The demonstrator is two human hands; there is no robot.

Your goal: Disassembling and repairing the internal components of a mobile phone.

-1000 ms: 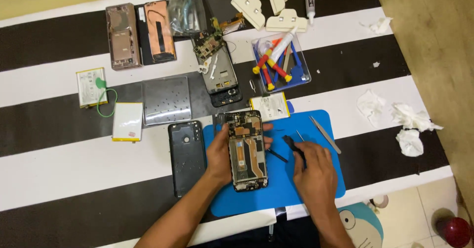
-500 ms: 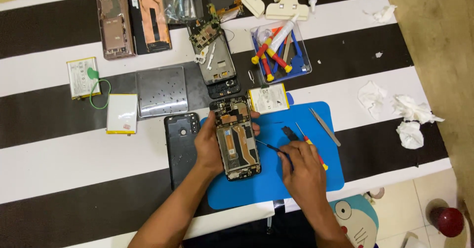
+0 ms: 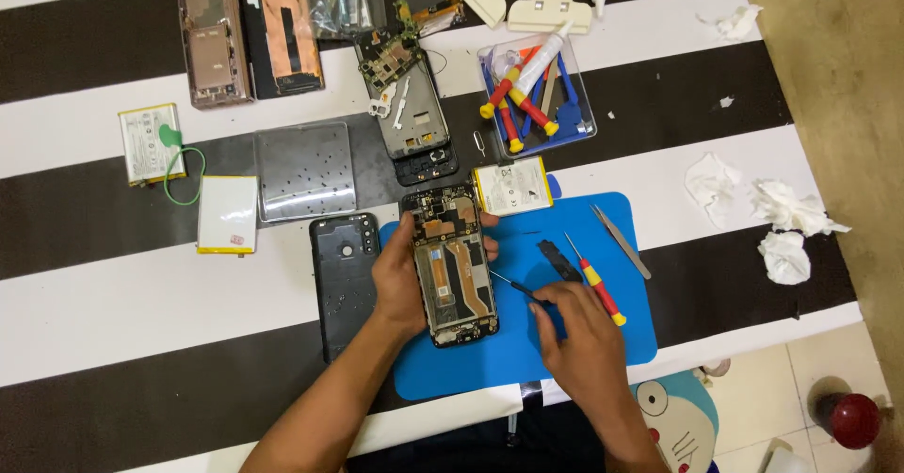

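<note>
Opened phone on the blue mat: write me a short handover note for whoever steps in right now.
Left hand: grip on the opened phone, holding it flat on the blue mat, back off, boards exposed.
Right hand: holds a thin dark tool, tip pointing at the phone's right edge.
Nearby: black back cover left of the phone, red-and-yellow screwdriver and tweezers on the mat, a battery at its top edge.
Done: back cover off.
Left: the phone's insides are still in place; whether any screws are out cannot be told.

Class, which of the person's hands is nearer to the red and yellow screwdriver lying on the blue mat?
Right. The right hand lies just beside the screwdriver; the left hand grips the opened phone farther away.
</note>
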